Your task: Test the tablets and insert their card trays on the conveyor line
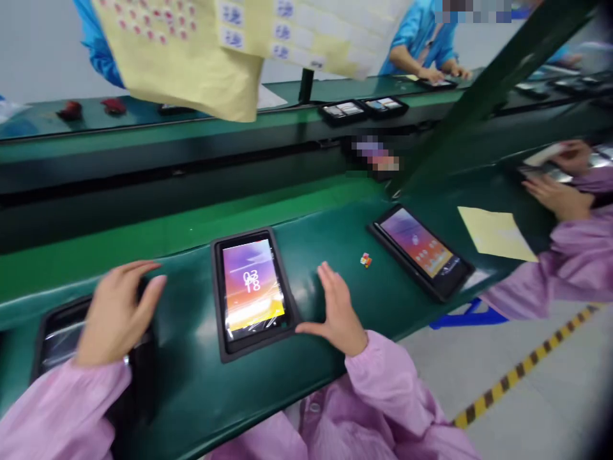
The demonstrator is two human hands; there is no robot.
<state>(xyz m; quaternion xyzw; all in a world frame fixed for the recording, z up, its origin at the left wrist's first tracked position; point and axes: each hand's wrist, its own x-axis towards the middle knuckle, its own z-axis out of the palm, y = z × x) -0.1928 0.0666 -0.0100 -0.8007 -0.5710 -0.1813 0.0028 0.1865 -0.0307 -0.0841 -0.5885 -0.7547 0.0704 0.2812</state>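
Note:
In front of me a phone [252,281] with a lit purple-to-orange screen lies in a black tray [218,306] on the green bench. My right hand [339,316] is beside the tray's right side, fingers stretched and thumb near its lower right corner; whether the thumb touches is unclear. My left hand [119,310], fingers apart, hovers over another black tray [45,326] at the left. Part of that tray and its contents are hidden under my hand and sleeve. Neither hand holds anything.
Rightward lie a small colourful sticker-like piece [366,260], a second phone [416,239] in a tray, and a yellow paper [498,233]. A co-worker's hands [558,191] work at far right. A slanted green post [460,121] and hanging yellow sheet [191,70] stand ahead.

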